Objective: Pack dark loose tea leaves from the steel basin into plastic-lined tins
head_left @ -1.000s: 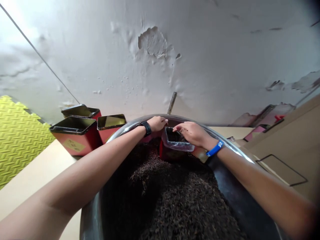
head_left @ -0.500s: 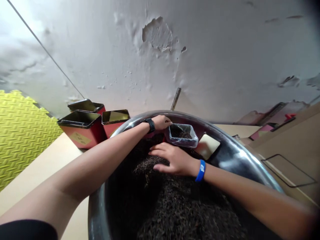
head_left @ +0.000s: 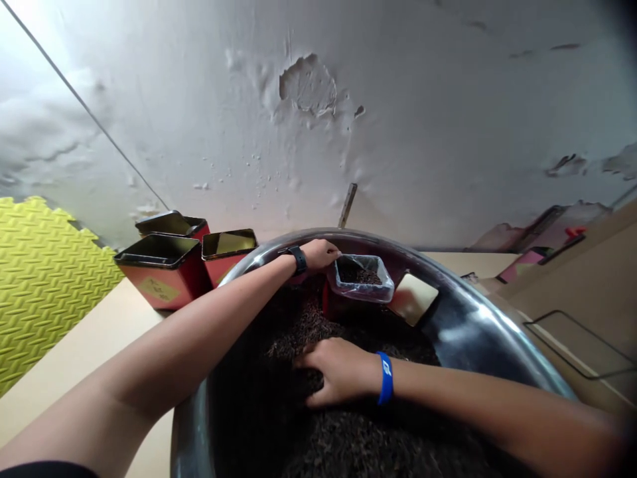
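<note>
My left hand is closed at the left corner of a red tin, pinching the clear plastic liner folded over its rim. Dark leaves lie inside the liner. The tin sits within a large shiny metal basin, among loose dark tea leaves. Lower down, in front of the tin, my right hand dips into the leaves. Its thumb is spread from its curved fingers, with leaves showing in the gap; the fingertips are partly buried. Beside the tin, a pale gold lid leans in the basin.
Several open red tins stand on the pale table left of the basin. A yellow foam mat lies beyond them. A peeling wall rises behind, and a cardboard box is at the right.
My right hand has dropped from near the tin into the leaves, coming toward me. My left hand stays at the tin's corner. The view has shifted slightly.
</note>
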The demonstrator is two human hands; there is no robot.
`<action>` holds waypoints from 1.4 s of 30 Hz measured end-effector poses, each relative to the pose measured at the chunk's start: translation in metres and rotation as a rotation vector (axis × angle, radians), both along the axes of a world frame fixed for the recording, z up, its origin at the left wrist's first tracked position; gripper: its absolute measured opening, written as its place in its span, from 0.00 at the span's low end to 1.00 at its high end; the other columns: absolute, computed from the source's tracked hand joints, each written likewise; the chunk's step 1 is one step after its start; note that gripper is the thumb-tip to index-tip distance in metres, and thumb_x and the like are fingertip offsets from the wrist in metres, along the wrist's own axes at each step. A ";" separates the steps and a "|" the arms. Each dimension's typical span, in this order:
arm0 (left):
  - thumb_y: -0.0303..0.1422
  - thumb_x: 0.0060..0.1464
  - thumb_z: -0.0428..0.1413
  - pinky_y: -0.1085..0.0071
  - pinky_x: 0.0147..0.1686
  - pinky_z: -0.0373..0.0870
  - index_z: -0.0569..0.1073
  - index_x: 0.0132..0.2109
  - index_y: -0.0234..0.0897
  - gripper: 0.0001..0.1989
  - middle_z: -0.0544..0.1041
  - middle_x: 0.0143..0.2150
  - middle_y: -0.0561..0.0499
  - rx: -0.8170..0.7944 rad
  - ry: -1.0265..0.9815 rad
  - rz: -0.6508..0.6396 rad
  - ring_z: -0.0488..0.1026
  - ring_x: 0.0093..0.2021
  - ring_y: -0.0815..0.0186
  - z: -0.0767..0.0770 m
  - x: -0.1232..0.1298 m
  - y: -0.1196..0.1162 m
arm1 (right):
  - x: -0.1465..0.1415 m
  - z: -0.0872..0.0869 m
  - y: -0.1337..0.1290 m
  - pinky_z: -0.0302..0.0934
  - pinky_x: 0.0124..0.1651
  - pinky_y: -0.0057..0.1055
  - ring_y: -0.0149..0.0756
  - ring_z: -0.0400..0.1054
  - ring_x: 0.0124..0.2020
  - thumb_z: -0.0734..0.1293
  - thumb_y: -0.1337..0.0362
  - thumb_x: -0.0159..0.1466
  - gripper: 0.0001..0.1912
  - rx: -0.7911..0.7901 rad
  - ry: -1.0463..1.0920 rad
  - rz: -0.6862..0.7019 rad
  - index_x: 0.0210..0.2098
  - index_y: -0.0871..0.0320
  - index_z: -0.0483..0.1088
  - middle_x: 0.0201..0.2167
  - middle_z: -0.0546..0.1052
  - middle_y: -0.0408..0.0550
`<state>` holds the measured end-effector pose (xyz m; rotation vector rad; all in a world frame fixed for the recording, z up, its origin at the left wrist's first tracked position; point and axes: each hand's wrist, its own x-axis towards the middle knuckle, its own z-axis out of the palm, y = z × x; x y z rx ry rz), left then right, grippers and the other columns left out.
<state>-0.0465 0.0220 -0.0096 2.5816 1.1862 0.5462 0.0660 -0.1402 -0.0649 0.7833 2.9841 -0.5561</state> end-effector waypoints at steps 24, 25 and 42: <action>0.40 0.54 0.44 0.75 0.25 0.58 0.74 0.34 0.34 0.18 0.72 0.24 0.52 -0.116 -0.025 0.021 0.64 0.24 0.70 0.000 0.004 0.000 | 0.086 0.106 0.087 0.58 0.49 0.30 0.32 0.66 0.43 0.54 0.75 0.52 0.21 0.454 0.204 -0.438 0.38 0.55 0.73 0.41 0.74 0.42; 0.40 0.54 0.44 0.75 0.26 0.58 0.74 0.34 0.35 0.18 0.73 0.25 0.52 -0.109 -0.021 0.031 0.65 0.25 0.70 0.000 0.005 -0.001 | 0.086 0.102 0.088 0.58 0.49 0.30 0.33 0.67 0.42 0.54 0.75 0.50 0.23 0.429 0.127 -0.434 0.37 0.55 0.74 0.40 0.75 0.42; 0.38 0.54 0.44 0.77 0.29 0.60 0.75 0.40 0.36 0.18 0.76 0.32 0.51 -0.098 0.012 0.042 0.68 0.29 0.70 0.000 0.007 0.001 | 0.090 0.096 0.097 0.57 0.49 0.29 0.33 0.67 0.42 0.54 0.77 0.47 0.26 0.446 0.021 -0.502 0.36 0.51 0.75 0.39 0.75 0.39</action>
